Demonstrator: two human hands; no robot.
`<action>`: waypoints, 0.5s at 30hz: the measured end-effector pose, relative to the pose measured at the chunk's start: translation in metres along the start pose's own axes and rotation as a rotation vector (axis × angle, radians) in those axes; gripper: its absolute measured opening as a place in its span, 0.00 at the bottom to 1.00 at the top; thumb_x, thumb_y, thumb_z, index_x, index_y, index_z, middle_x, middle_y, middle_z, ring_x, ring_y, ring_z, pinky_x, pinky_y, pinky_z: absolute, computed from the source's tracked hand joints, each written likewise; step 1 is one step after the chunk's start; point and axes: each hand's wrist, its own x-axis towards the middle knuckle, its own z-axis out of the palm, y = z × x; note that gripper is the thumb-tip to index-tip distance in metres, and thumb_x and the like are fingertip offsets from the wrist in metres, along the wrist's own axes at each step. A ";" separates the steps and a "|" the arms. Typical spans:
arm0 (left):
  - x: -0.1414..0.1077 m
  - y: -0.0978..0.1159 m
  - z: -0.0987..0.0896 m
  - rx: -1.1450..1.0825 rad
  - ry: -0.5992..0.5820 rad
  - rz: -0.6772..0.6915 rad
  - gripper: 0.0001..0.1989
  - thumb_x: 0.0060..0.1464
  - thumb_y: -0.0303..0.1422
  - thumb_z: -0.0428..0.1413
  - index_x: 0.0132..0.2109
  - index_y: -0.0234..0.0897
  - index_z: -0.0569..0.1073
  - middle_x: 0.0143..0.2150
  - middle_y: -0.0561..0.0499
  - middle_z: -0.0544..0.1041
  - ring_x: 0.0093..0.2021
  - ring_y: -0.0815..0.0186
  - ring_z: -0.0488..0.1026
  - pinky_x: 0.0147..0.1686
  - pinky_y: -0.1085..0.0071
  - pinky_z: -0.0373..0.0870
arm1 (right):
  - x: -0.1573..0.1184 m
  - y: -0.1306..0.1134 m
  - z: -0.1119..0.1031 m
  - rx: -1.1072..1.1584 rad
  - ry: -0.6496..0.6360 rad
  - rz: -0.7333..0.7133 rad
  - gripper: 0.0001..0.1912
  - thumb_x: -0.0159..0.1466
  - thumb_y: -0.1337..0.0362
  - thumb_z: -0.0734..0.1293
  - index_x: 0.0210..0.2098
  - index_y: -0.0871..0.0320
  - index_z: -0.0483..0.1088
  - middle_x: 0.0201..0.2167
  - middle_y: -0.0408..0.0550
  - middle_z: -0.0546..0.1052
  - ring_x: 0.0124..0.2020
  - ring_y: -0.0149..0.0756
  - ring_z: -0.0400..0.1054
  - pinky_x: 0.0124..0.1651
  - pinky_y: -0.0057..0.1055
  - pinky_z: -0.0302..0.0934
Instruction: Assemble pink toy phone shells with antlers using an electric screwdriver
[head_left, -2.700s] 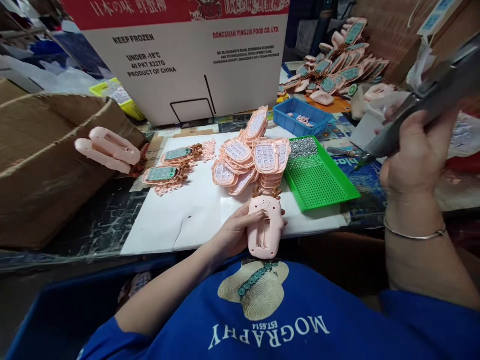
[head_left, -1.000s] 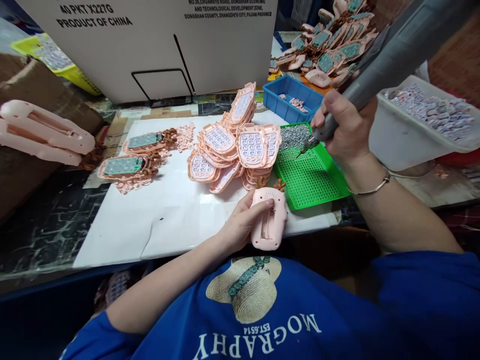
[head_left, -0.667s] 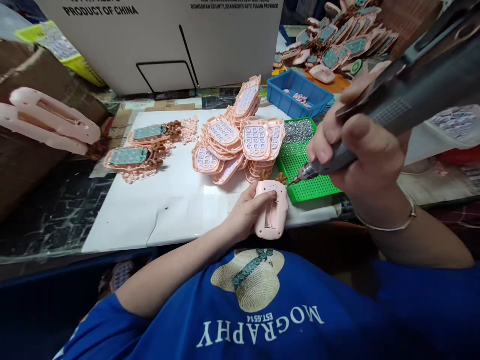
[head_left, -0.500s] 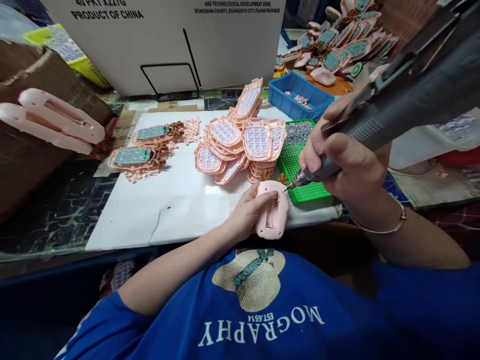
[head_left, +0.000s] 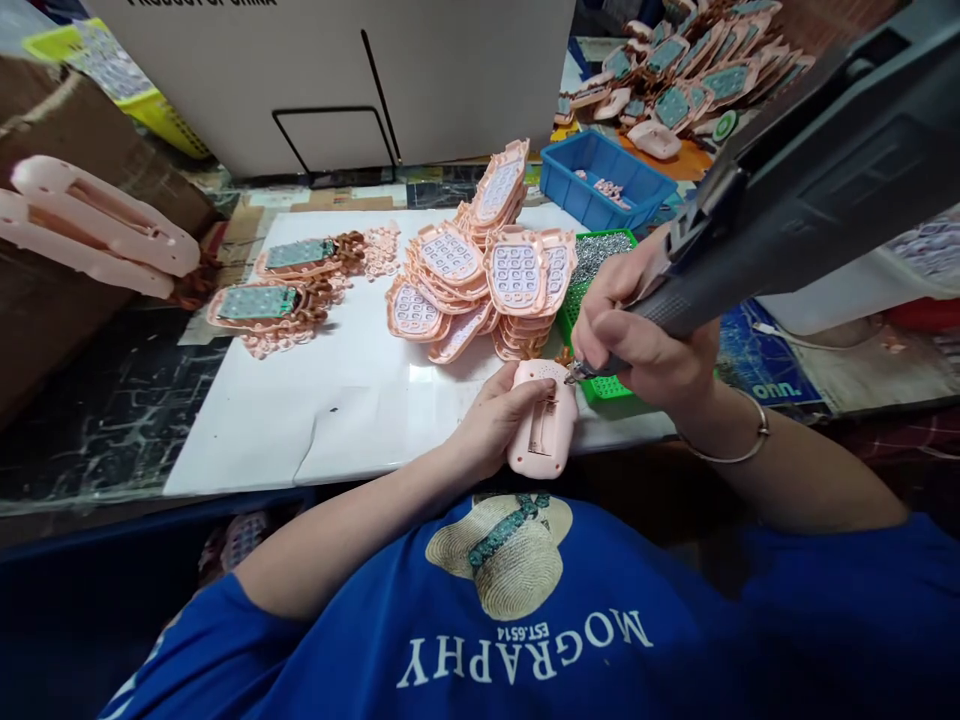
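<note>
My left hand (head_left: 495, 415) holds a pink plastic casing (head_left: 541, 440) at the board's front edge, thumb across its back beside a long open slot. My right hand (head_left: 645, 335) is wrapped round a dark grey power screwdriver (head_left: 795, 190), whose tip meets the casing's upper right corner. Just behind the casing, pink shells with keypads (head_left: 517, 275) are piled up. A green basket (head_left: 606, 388) with many small screws (head_left: 602, 252) is partly hidden behind my right hand.
Shells with green circuit boards (head_left: 259, 300) lie on the white board (head_left: 247, 430). A blue tray (head_left: 600, 180) holds small pink parts. More shells (head_left: 675, 100) are heaped at the back right. Pink casings (head_left: 105, 230) stand at the left, and a big carton (head_left: 465, 90) behind.
The screwdriver and my right hand have moved left and closer to the casing, and the tip now reaches its corner. My left hand keeps its hold, and the view has shifted slightly.
</note>
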 end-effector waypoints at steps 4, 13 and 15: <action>-0.001 0.002 0.001 -0.004 0.009 0.010 0.20 0.45 0.34 0.67 0.45 0.36 0.71 0.35 0.52 0.78 0.31 0.69 0.74 0.33 0.73 0.72 | 0.006 -0.001 -0.001 0.070 0.001 0.004 0.11 0.59 0.58 0.75 0.34 0.52 0.70 0.21 0.36 0.69 0.18 0.29 0.63 0.21 0.29 0.59; 0.000 0.005 -0.001 0.033 -0.003 -0.045 0.20 0.46 0.35 0.67 0.45 0.37 0.71 0.36 0.51 0.79 0.32 0.67 0.75 0.34 0.71 0.73 | 0.056 0.024 -0.057 -0.178 0.408 -0.157 0.16 0.56 0.53 0.79 0.35 0.46 0.69 0.21 0.35 0.69 0.20 0.31 0.61 0.26 0.33 0.59; 0.000 0.006 -0.001 0.029 -0.003 -0.056 0.21 0.46 0.35 0.67 0.46 0.37 0.70 0.36 0.50 0.79 0.32 0.67 0.76 0.34 0.71 0.73 | 0.064 0.043 -0.074 -0.230 0.460 -0.119 0.20 0.54 0.49 0.79 0.34 0.46 0.67 0.22 0.35 0.69 0.21 0.32 0.59 0.26 0.35 0.57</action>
